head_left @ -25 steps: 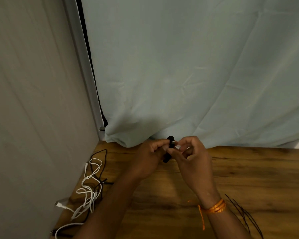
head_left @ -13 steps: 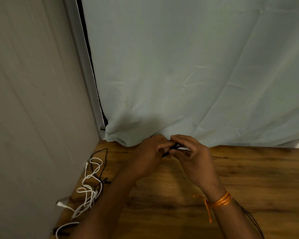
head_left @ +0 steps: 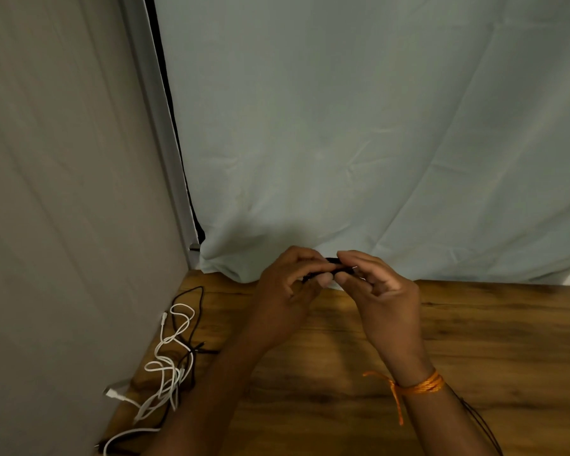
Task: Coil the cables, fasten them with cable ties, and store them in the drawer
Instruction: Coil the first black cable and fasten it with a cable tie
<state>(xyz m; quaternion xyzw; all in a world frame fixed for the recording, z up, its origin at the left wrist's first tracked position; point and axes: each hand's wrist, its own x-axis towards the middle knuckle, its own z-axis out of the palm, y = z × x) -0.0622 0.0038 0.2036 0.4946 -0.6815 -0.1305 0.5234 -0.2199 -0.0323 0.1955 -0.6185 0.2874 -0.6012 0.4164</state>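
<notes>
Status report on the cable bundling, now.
Left hand and right hand both pinch the black cable bundle above the table. Loose cables tangled at the table's left edge, untied. Nothing in the way; drawer not in view.

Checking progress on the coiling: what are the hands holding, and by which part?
A small black cable bundle: left hand pinches its left end, right hand its right end.
</notes>
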